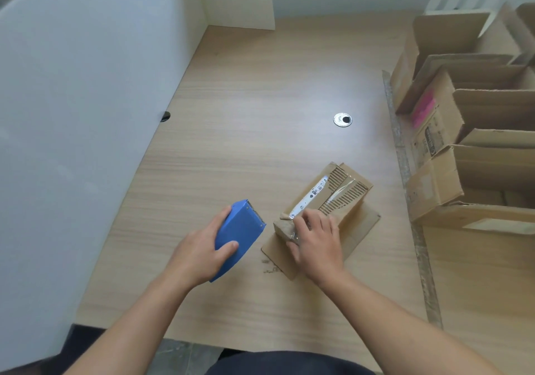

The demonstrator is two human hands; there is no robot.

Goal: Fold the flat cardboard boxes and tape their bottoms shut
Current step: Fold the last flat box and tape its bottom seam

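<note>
A small cardboard box (344, 189) is seen from above on a pale wood-grain table (260, 99), near the middle and slightly right, resting bottom-up on its spread flaps. A narrow white label (311, 195) with black print runs along its top, but the print is too small to be read. A band of clear tape (340, 191) lies along the seam beside it. The box's near end is gripped by the right hand (317, 241), fingers bent over the tape and thumb against the side. One blue tape dispenser (240, 230), with no writing visible, is held just left of the box by the left hand (199, 254), whose fingers are wrapped around it. The two hands are near each other but apart. Along the right edge, folded open boxes (463, 108) are packed closely; about four can be counted, though overlap prevents certainty. One carries a pink label (424, 108) and a dark printed mark, both illegible. A rough strip (401, 154) runs near to far just left of them. The table is bounded on the left by a white partition (86, 99). One round metal cable port (342, 119) sits in the broad bare stretch beyond the small box.
</note>
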